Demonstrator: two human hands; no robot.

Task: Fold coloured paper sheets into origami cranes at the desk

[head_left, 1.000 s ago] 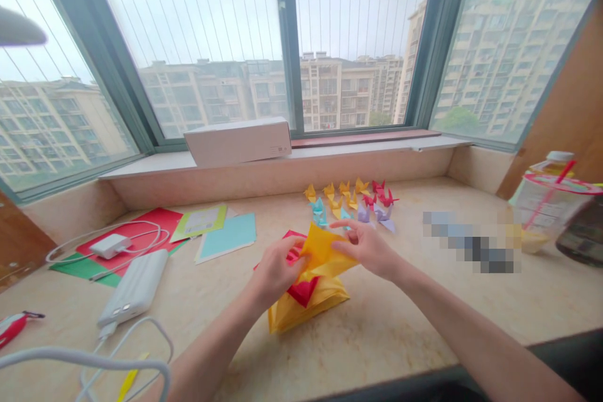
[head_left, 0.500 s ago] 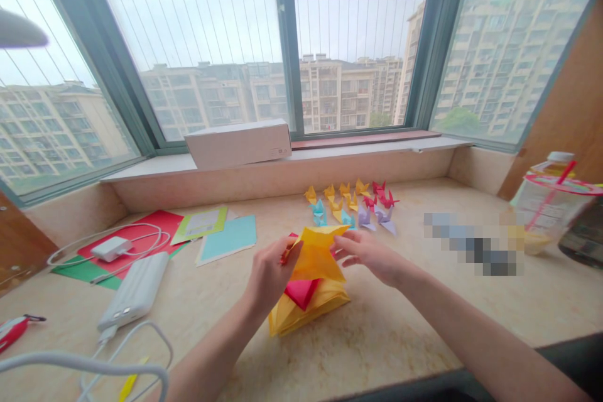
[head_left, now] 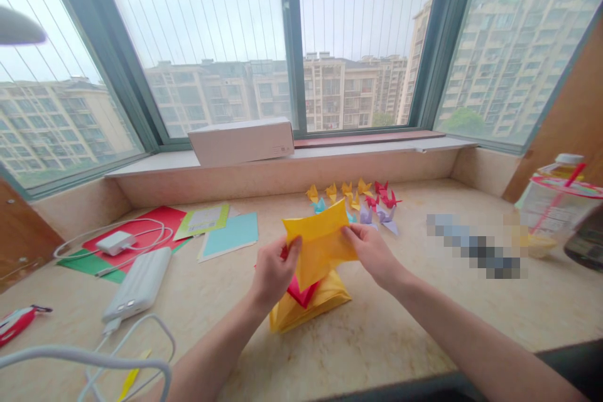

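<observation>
While left hand (head_left: 274, 271) and right hand (head_left: 375, 254) pinch its edges, the yellow paper (head_left: 321, 244) lies between.

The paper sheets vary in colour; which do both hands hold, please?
The raised yellow sheet: left hand and right hand pinch it, while the blue sheet and red sheet lie unheld at left.

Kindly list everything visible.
Held paper: one, yellow, centre
Lower papers: several, yellow, red, beneath
Cranes: about twelve, mixed colours, behind
Sheets: several, mixed colours, left
Box: one, white, windowsill
Power bank: one, white, left
Charger: one, white, left
Cables: several, white, left
Cup: one, clear, right
Bottle: one, yellowish, right
Small object: one, red-white, left
Pixelated object: one, bluish, right
Counter: one, beige, below
Windows: several, teal-framed, back
Left hand: one, bare, centre
Right hand: one, bare, centre
</observation>
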